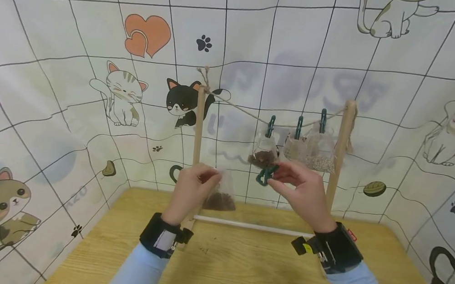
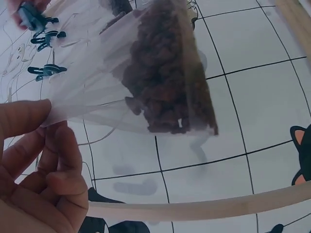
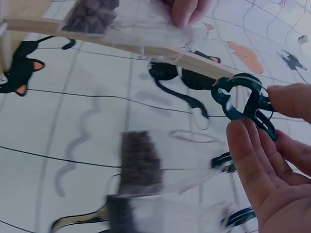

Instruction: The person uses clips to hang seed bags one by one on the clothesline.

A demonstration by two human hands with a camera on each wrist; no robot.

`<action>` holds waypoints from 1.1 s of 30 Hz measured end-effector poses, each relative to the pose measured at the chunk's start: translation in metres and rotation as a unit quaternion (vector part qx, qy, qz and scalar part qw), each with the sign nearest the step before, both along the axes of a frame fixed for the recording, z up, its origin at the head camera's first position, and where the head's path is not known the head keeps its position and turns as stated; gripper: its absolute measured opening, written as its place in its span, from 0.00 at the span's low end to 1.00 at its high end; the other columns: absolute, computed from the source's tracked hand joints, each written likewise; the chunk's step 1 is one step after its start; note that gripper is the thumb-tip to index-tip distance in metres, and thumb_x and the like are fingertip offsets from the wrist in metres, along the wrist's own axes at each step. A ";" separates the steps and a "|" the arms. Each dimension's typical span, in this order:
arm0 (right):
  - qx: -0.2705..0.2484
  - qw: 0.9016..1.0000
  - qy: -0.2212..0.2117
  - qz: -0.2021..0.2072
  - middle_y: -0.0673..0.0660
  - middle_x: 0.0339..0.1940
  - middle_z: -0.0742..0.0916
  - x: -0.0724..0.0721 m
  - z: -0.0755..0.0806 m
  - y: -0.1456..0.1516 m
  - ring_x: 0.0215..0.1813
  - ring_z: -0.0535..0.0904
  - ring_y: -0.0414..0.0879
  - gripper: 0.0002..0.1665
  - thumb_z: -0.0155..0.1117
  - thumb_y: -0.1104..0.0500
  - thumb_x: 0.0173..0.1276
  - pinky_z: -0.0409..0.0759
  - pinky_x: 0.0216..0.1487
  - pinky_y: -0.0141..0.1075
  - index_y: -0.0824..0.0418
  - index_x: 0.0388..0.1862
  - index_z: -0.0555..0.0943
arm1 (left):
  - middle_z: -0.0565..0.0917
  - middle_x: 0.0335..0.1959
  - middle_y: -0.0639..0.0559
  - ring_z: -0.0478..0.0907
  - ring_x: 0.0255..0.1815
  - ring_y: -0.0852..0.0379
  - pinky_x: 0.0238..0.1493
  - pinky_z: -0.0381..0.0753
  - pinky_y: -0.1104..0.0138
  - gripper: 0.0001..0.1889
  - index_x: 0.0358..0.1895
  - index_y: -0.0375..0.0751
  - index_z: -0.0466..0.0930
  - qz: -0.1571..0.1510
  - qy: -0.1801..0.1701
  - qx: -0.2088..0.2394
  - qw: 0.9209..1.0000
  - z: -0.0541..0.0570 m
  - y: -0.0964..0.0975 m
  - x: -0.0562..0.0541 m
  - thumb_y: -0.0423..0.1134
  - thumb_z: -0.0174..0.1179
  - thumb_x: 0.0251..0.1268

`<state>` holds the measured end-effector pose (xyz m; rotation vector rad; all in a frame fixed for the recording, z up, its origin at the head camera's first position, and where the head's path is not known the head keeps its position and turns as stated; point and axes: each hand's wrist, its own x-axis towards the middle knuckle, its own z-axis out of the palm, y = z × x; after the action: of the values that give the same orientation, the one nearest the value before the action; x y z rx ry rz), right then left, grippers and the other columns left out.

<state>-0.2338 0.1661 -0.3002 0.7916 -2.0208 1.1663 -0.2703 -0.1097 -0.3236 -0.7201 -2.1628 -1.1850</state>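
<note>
My left hand (image 1: 192,190) pinches the gathered top of a translucent mesh bag (image 2: 92,82) between thumb and fingers. Dark brown crumbly bits (image 2: 163,73) fill the bag's lower part, which hangs free near the left post. In the right wrist view, my right hand (image 3: 279,165) holds a dark green plastic clip (image 3: 243,97) by its handles, its ring-shaped end pointing away from the fingers. Seen from the head, that clip overlaps the bottom of a hanging bag of brown bits (image 1: 263,158). Both hands are raised above the table, below the string.
A sagging string (image 1: 243,111) runs between a left wooden post (image 1: 198,130) and a right wooden post (image 1: 342,148). Three bags hang from it on green clips, the rightmost bag (image 1: 320,153) holding pale grains. A white rod (image 1: 252,226) joins the posts low over the wooden table (image 1: 240,266).
</note>
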 end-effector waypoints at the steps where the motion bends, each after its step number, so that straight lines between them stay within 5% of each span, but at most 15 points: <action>1: 0.007 1.000 0.001 -0.009 0.62 0.39 0.88 -0.002 0.010 -0.002 0.41 0.86 0.44 0.24 0.74 0.75 0.60 0.82 0.46 0.23 0.72 0.57 0.83 | 0.88 0.31 0.48 0.81 0.29 0.57 0.32 0.80 0.69 0.03 0.39 0.36 0.90 0.000 0.002 0.002 1.000 0.005 0.002 -0.005 0.31 0.69 0.66; 6: 0.039 0.998 -0.010 -0.038 0.64 0.43 0.88 -0.013 0.056 -0.016 0.44 0.86 0.55 0.26 0.74 0.70 0.64 0.81 0.47 0.26 0.71 0.61 0.81 | 0.89 0.30 0.43 0.81 0.27 0.52 0.31 0.79 0.68 0.05 0.40 0.33 0.90 0.007 0.016 0.011 1.000 0.030 0.005 -0.029 0.31 0.69 0.67; 17: 0.058 0.994 -0.049 -0.079 0.65 0.43 0.90 -0.051 0.132 -0.040 0.44 0.87 0.55 0.19 0.75 0.64 0.66 0.83 0.47 0.38 0.68 0.54 0.84 | 0.89 0.33 0.41 0.81 0.32 0.47 0.35 0.75 0.64 0.09 0.44 0.32 0.90 0.051 -0.025 0.007 0.998 0.083 0.014 -0.067 0.36 0.67 0.70; 22: 0.070 0.990 -0.067 -0.097 0.65 0.43 0.89 -0.069 0.144 -0.046 0.44 0.86 0.56 0.17 0.74 0.63 0.66 0.81 0.48 0.46 0.67 0.52 0.85 | 0.87 0.32 0.42 0.79 0.33 0.48 0.36 0.72 0.63 0.10 0.44 0.34 0.91 0.060 -0.055 0.004 0.997 0.098 0.020 -0.076 0.38 0.65 0.73; 27: 0.061 0.988 -0.098 -0.107 0.64 0.41 0.90 -0.082 0.148 -0.054 0.41 0.87 0.56 0.12 0.73 0.64 0.67 0.80 0.41 0.38 0.66 0.48 0.87 | 0.85 0.30 0.43 0.77 0.32 0.50 0.34 0.72 0.65 0.10 0.43 0.34 0.90 0.065 -0.086 0.015 0.994 0.105 0.024 -0.081 0.38 0.65 0.73; 33: 0.050 0.986 -0.135 -0.088 0.66 0.39 0.91 -0.088 0.153 -0.062 0.37 0.89 0.54 0.07 0.71 0.67 0.68 0.86 0.39 0.35 0.69 0.43 0.88 | 0.86 0.32 0.42 0.80 0.28 0.53 0.28 0.74 0.68 0.09 0.45 0.34 0.90 0.068 -0.080 0.026 0.994 0.111 0.026 -0.084 0.37 0.64 0.74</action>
<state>-0.3222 0.1043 -0.1467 0.5093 -2.3336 1.1258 -0.3540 -0.0835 -0.2131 -0.4612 -2.2620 -1.2600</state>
